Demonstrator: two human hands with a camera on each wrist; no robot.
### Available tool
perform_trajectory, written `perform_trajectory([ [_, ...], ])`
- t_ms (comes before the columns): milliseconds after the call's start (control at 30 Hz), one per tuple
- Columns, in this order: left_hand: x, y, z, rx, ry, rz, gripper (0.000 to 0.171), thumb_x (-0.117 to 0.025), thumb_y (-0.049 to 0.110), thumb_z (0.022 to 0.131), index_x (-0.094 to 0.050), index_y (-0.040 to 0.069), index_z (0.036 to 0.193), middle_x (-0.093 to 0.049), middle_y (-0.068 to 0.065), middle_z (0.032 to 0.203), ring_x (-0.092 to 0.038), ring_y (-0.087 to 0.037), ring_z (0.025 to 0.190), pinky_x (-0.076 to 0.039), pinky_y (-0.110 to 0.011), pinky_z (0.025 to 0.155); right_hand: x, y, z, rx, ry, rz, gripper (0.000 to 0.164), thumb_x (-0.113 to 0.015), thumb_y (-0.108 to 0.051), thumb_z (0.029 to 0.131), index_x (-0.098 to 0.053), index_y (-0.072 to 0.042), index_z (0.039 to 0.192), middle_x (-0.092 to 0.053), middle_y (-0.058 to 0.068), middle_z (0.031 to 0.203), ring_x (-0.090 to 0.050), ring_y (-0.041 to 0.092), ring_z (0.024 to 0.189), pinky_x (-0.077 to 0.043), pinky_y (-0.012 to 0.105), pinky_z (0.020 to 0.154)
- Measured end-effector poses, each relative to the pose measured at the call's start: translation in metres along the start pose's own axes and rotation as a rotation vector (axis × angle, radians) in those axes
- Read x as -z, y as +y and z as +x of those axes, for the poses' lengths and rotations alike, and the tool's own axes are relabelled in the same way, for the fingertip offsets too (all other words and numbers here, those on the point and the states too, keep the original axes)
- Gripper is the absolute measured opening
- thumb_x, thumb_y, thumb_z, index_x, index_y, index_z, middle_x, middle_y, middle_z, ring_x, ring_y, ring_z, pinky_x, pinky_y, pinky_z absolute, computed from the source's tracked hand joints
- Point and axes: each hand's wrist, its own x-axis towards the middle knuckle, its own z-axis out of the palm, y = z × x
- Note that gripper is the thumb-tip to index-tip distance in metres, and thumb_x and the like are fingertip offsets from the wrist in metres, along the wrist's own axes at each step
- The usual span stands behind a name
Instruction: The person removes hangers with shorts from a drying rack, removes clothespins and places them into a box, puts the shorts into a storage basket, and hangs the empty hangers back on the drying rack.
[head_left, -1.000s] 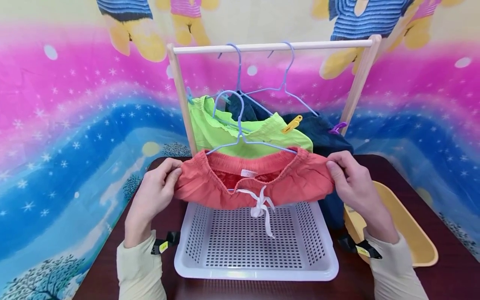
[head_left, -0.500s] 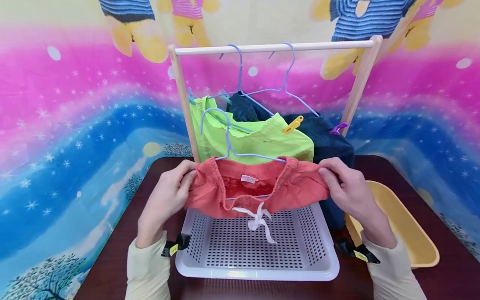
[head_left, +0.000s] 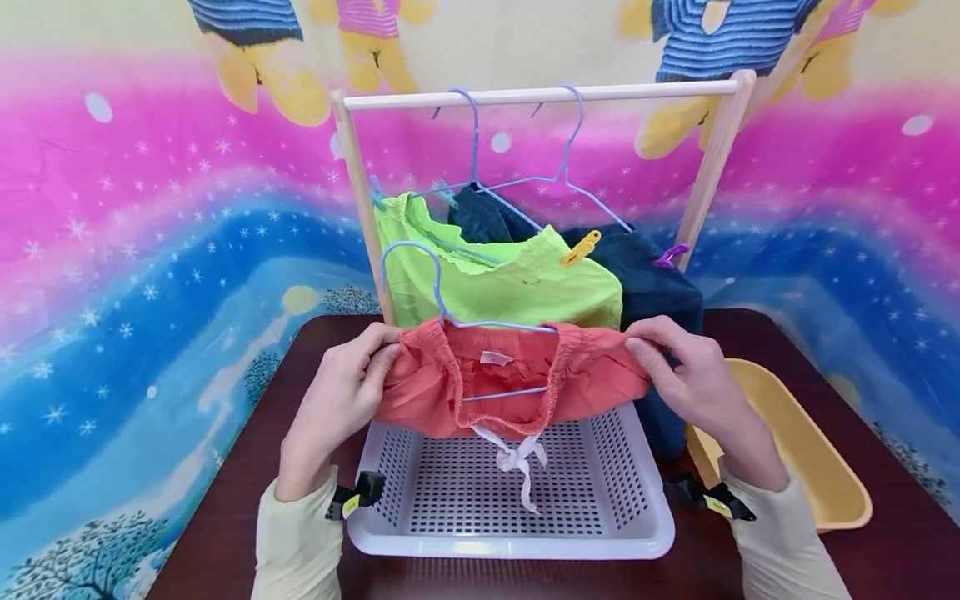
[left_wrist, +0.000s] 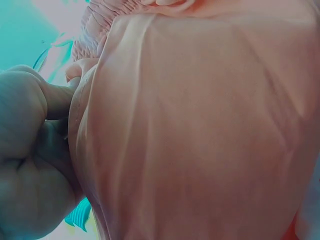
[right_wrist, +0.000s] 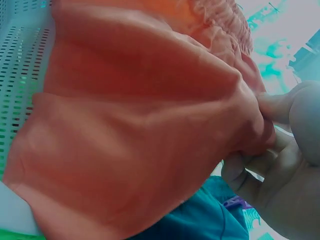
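Coral-red shorts (head_left: 592, 379) with an elastic waist and a white drawstring (head_left: 517, 458) are stretched sideways above the basket. My left hand (head_left: 341, 396) pinches their left side between thumb and fingers. At the opposite side, my right hand (head_left: 697, 375) pinches the fabric the same way; the right wrist view shows its thumb and fingers on the cloth of the shorts (right_wrist: 130, 130). A blue wire hanger (head_left: 438, 279) sits inside the waist opening, its hook sticking up and tilted left. Its lower bar shows across the opening, while its ends are hidden in the cloth.
Behind stands a wooden rack (head_left: 525, 97) bearing a lime-green garment (head_left: 495, 292) and a dark navy garment (head_left: 660, 287) on blue hangers, with yellow (head_left: 581, 248) and purple clothespins. Below the shorts is a white perforated basket (head_left: 513, 546). A yellow tray (head_left: 832, 492) lies at the right.
The shorts have come down and nearer, and both hands have drawn closer together. The hanger has shifted left and lower, leaning more, and its lower bar shows more in the waist opening.
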Motion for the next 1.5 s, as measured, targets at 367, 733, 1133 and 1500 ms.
perform_trajectory([
  [367,0.003,-0.003,-0.001,0.011,0.017,0.006,0.014,-0.062,0.002,0.093,-0.066,0.010,0.103,-0.061,0.001,0.075,-0.047,-0.008,0.063,-0.039,-0.019,0.060,0.015,0.008,-0.003,-0.047,0.009,-0.018,0.028,-0.066,0.007,0.087,-0.071,-0.012,0.108,-0.068,-0.006,0.094,-0.052,-0.002,0.075,-0.045,0.006,0.069],
  [733,0.004,-0.006,-0.001,0.027,0.030,-0.003,0.014,-0.062,0.003,0.094,-0.067,0.010,0.104,-0.067,-0.002,0.083,-0.051,-0.009,0.067,-0.039,-0.016,0.064,0.026,0.027,-0.002,-0.097,0.081,-0.068,0.019,-0.063,0.002,0.092,-0.070,-0.006,0.108,-0.057,-0.007,0.077,-0.041,0.000,0.058,-0.037,0.011,0.055],
  [1133,0.006,-0.007,-0.001,0.019,0.079,-0.032,0.013,-0.060,0.002,0.095,-0.065,0.009,0.104,-0.057,0.001,0.073,-0.045,-0.007,0.064,-0.036,-0.019,0.058,0.048,0.050,-0.008,-0.367,0.073,-0.092,0.021,-0.055,-0.017,0.100,-0.066,-0.006,0.115,-0.057,-0.025,0.086,-0.057,-0.007,0.070,-0.045,0.002,0.066],
  [1500,0.000,0.003,0.000,-0.023,0.068,-0.051,0.016,-0.062,0.001,0.093,-0.067,0.010,0.105,-0.069,-0.002,0.088,-0.053,-0.008,0.074,-0.041,-0.017,0.066,0.029,0.039,-0.003,-0.340,-0.174,-0.124,0.014,-0.055,-0.022,0.101,-0.065,-0.016,0.109,-0.056,0.002,0.078,-0.045,0.011,0.062,-0.038,0.022,0.052],
])
